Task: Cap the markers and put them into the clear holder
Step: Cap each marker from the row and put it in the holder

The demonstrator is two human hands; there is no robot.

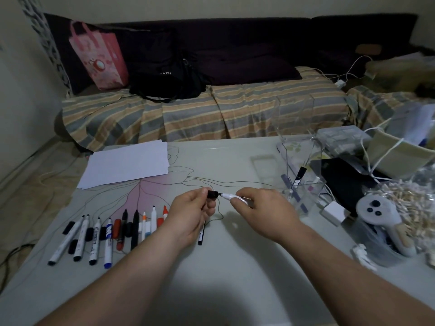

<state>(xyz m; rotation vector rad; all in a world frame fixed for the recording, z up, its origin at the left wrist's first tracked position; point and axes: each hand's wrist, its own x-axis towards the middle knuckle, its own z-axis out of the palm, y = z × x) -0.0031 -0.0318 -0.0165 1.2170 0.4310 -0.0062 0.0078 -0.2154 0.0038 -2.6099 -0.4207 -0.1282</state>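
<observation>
At frame centre above the tabletop (235, 267), your right hand (261, 208) pinches the white marker (231, 197) lying horizontally, its tip pointing left, just short of the black cap (212, 194) pinched by your left hand (190, 215).

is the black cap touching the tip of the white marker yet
Cannot tell. In the head view the black cap in the left hand meets the white marker tip; too blurred to show contact or gap.
</observation>
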